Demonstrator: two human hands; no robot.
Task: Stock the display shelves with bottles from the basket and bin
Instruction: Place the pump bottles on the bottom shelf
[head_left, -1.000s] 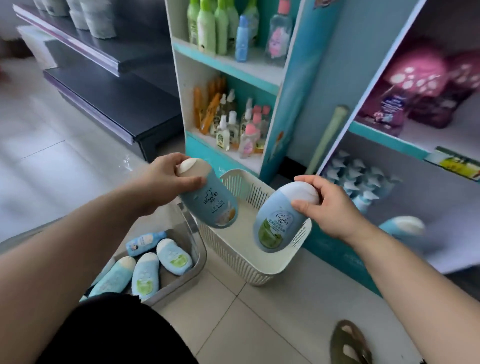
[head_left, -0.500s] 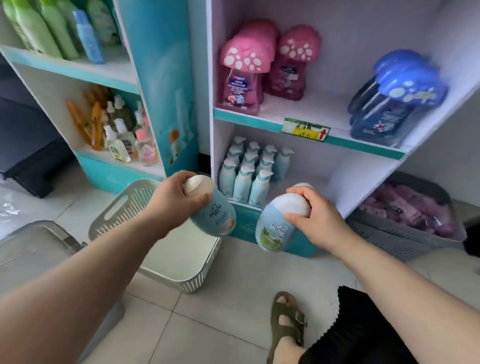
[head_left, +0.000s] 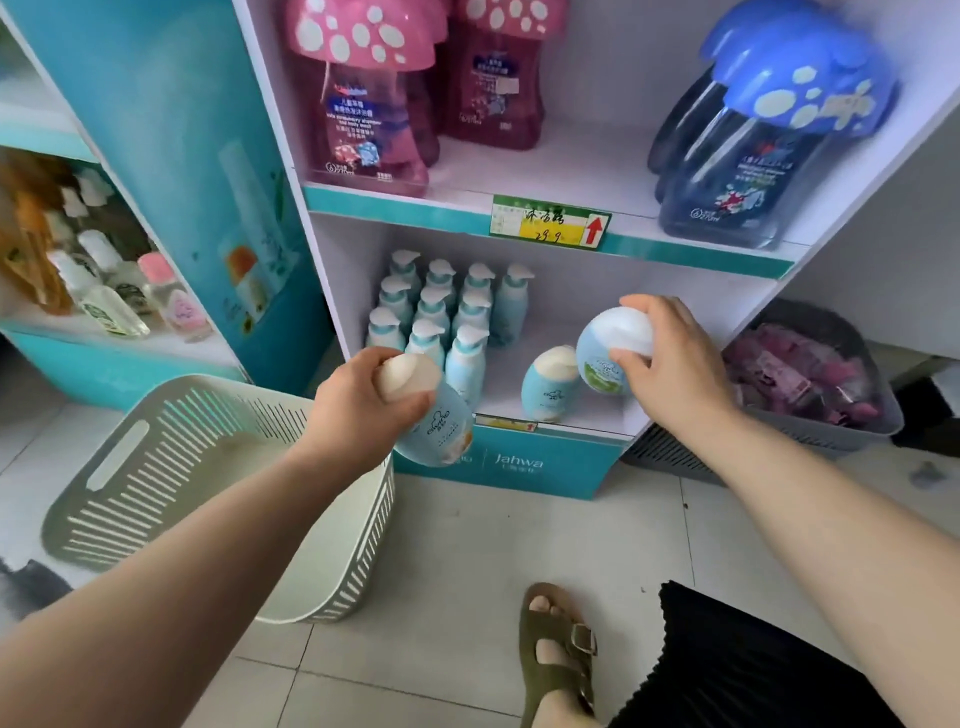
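My left hand (head_left: 363, 410) grips a light-blue bottle with a cream cap (head_left: 434, 426) by its top, held in front of the bottom shelf's (head_left: 561, 415) edge. My right hand (head_left: 670, 364) holds a second light-blue bottle with a white cap and green label (head_left: 605, 353) by its cap, over the right part of that shelf. Another blue bottle with a cream cap (head_left: 548, 384) stands on the shelf just left of it. Several small pump bottles (head_left: 447, 317) fill the shelf's left side. The white slotted basket (head_left: 171, 467) sits on the floor at lower left.
Pink mushroom-cap bottles (head_left: 363, 104) and blue ones (head_left: 753, 156) stand on the shelf above, with a price tag (head_left: 550, 223) on its edge. A grey bin of pink packs (head_left: 815, 384) sits at right. My sandalled foot (head_left: 558, 649) is on the tiled floor below.
The view has swung right from the basket and floor bin to the shelf unit. Both hands have carried their bottles up to the bottom shelf; my right hand has reached in over it.
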